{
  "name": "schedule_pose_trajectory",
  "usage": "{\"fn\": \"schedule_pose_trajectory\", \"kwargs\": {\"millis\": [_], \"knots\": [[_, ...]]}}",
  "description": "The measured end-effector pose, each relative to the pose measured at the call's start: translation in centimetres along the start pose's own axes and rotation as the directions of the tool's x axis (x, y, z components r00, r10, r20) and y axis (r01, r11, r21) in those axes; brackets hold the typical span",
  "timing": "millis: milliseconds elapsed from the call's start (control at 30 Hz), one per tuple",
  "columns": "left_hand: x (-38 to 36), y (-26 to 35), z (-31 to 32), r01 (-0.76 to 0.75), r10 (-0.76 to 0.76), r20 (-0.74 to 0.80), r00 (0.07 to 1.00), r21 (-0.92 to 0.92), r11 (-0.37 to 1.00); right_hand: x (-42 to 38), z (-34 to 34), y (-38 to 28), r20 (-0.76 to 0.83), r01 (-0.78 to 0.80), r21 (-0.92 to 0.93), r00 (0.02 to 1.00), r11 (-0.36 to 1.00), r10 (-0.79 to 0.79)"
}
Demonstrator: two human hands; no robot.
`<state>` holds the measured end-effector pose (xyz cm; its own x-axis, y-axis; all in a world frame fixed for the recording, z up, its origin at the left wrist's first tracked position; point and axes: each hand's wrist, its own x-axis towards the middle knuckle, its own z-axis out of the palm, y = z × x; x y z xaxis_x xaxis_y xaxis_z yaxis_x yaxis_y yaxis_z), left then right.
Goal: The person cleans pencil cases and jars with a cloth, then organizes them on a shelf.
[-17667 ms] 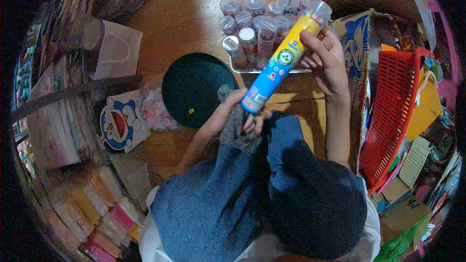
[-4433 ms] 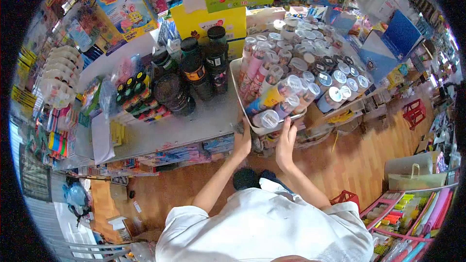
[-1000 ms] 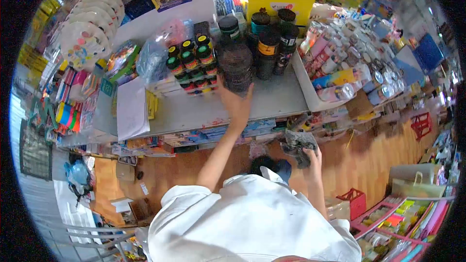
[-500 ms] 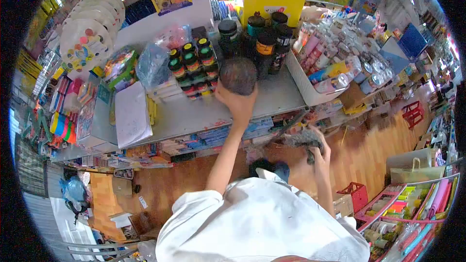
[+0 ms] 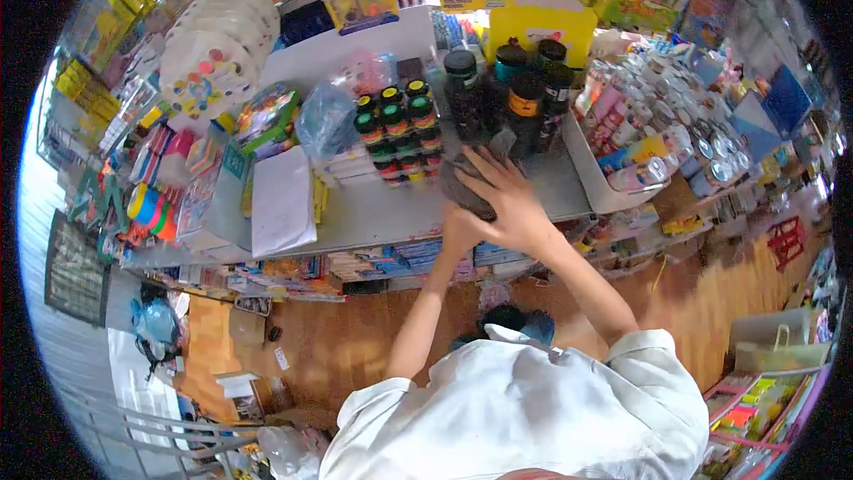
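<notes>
My left hand (image 5: 462, 229) is wrapped around the near side of a dark, round-topped jar (image 5: 463, 185) at the front of the shelf. My right hand (image 5: 511, 204) lies across the jar's top and right side, fingers spread, pressing a grey cloth (image 5: 504, 141) that shows only in part. Motion blurs the jar, and its label is hidden. Just behind stand several tall dark bottles, one with a black cap (image 5: 461, 64) and one with an orange band (image 5: 524, 105). Small paint jars (image 5: 388, 129) with green and yellow lids are stacked to the left.
A white bin (image 5: 613, 197) full of tubes and cans stands at right. White papers (image 5: 283, 204), a plastic bag (image 5: 325, 117) and hanging palettes (image 5: 209, 67) are on the left. Packed shelves lie below the counter. A red crate (image 5: 786, 242) sits on the wooden floor.
My right hand has risen from beside the shelf with the grey cloth and now meets the jar. The jar in my left hand has come slightly nearer. The view has shifted.
</notes>
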<state>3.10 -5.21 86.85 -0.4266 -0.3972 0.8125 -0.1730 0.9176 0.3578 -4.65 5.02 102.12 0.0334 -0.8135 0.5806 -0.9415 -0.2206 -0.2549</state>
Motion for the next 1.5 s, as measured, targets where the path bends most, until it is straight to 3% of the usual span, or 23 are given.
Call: {"fn": "schedule_pose_trajectory", "kwargs": {"millis": [33, 100, 200, 267, 333, 400, 500, 600, 633, 667, 733, 800, 867, 933, 1000, 1067, 1133, 1200, 1233, 1333, 1400, 1467, 1500], "knots": [[0.8, 0.4, -0.4, 0.103, -0.091, 0.081, 0.993, -0.156, 0.982, -0.9, 0.1, 0.2, -0.010, -0.023, 0.030, 1.000, 0.999, 0.023], [2.8, 2.8, -2.5, 0.338, -0.279, 0.192, 0.941, -0.596, 0.729, -1.9, 0.5, 2.5, 0.003, -0.091, 0.153, 0.996, 0.984, 0.092], [3.3, 3.2, -2.3, 0.293, -0.306, 0.072, 0.949, -0.551, 0.781, 0.8, -0.5, 3.2, 0.046, -0.243, 0.343, 0.969, 0.907, 0.242], [2.7, 2.8, -2.1, 0.345, -0.338, 0.121, 0.933, -0.565, 0.749, 2.2, 1.0, 2.7, -0.016, -0.247, 0.260, 0.965, 0.933, 0.260], [2.2, 2.2, -1.8, 0.278, -0.311, -0.006, 0.950, -0.432, 0.858, 3.3, 1.3, 1.7, 0.077, 0.021, 0.013, 0.997, 1.000, -0.022], [0.8, -0.1, 0.3, 0.293, -0.238, 0.202, 0.950, -0.309, 0.905, 1.7, 0.6, 0.0, 0.161, 0.034, 0.068, 0.986, 0.997, -0.044], [1.8, 1.3, -0.9, 0.310, -0.294, 0.121, 0.948, -0.560, 0.768, -1.0, -1.9, 1.0, 0.110, -0.029, 0.090, 0.994, 0.995, 0.019], [2.5, 2.4, -2.0, 0.333, -0.305, 0.146, 0.941, -0.560, 0.759, 0.2, -1.9, 2.6, 0.130, -0.137, 0.214, 0.985, 0.967, 0.111], [2.8, 2.8, -2.1, 0.395, -0.343, 0.217, 0.914, -0.666, 0.633, 1.2, -0.4, 3.1, 0.075, -0.104, 0.143, 0.993, 0.984, 0.094], [2.5, 2.5, -1.9, 0.393, -0.335, 0.221, 0.916, -0.668, 0.633, 1.5, 0.9, 2.9, 0.068, -0.108, 0.140, 0.993, 0.984, 0.099], [1.3, 0.9, -1.0, 0.297, -0.277, 0.108, 0.955, -0.298, 0.907, 3.2, 2.4, 1.1, 0.026, -0.098, 0.004, 0.995, 0.995, 0.098], [0.4, -0.1, 0.6, 0.269, -0.227, 0.323, 0.919, -0.093, 0.959, 2.0, 1.5, -1.3, 0.102, -0.040, 0.018, 0.994, 0.999, 0.038], [-0.8, -0.9, 1.9, 0.366, -0.293, 0.221, 0.930, -0.477, 0.799, -0.5, 0.2, -1.9, 0.065, -0.033, -0.004, 0.997, 0.999, 0.033], [0.9, 1.0, -0.4, 0.447, -0.445, 0.234, 0.864, -0.763, 0.467, -2.1, -1.8, 0.3, 0.088, -0.054, 0.041, 0.995, 0.998, 0.050], [3.3, 3.1, -3.0, 0.275, -0.236, 0.146, 0.961, -0.610, 0.743, -2.2, -2.9, 1.4, 0.075, -0.166, 0.016, 0.984, 0.986, 0.164], [3.2, 3.3, -2.8, 0.319, -0.288, 0.159, 0.944, -0.656, 0.684, -0.2, -1.1, 3.3, 0.044, -0.176, 0.080, 0.984, 0.981, 0.173], [3.0, 3.2, -3.0, 0.311, -0.283, 0.132, 0.950, -0.484, 0.818, 1.4, 0.2, 2.6, 0.007, -0.193, 0.147, 0.981, 0.970, 0.194], [2.3, 2.2, -2.1, 0.293, -0.295, 0.088, 0.951, -0.554, 0.779, 2.9, 1.0, 0.6, 0.134, -0.058, -0.044, 0.989, 0.997, 0.064], [1.3, 1.0, -1.3, 0.332, -0.281, 0.176, 0.943, -0.492, 0.805, 2.4, 0.8, 0.0, 0.138, -0.063, -0.041, 0.988, 0.997, 0.068], [-0.7, -0.8, 0.6, 0.166, -0.148, 0.121, 0.982, -0.156, 0.974, 0.0, 0.2, -1.2, 0.105, 0.104, 0.047, 0.989, 0.994, -0.108], [1.0, 1.9, -1.8, 0.336, -0.370, 0.063, 0.927, -0.581, 0.741, -2.1, -1.3, 0.4, -0.049, -0.032, 0.350, 0.997, 0.936, 0.052], [2.8, 5.1, -4.4, 0.328, -0.345, 0.060, 0.937, -0.496, 0.804, -2.7, -1.5, 1.2, -0.139, -0.081, 0.358, 0.981, 0.930, 0.138], [2.7, 5.8, -4.6, 0.493, -0.527, 0.159, 0.835, -0.639, 0.591, -2.5, -1.3, 1.5, -0.178, -0.079, 0.414, 0.970, 0.907, 0.166]]}}
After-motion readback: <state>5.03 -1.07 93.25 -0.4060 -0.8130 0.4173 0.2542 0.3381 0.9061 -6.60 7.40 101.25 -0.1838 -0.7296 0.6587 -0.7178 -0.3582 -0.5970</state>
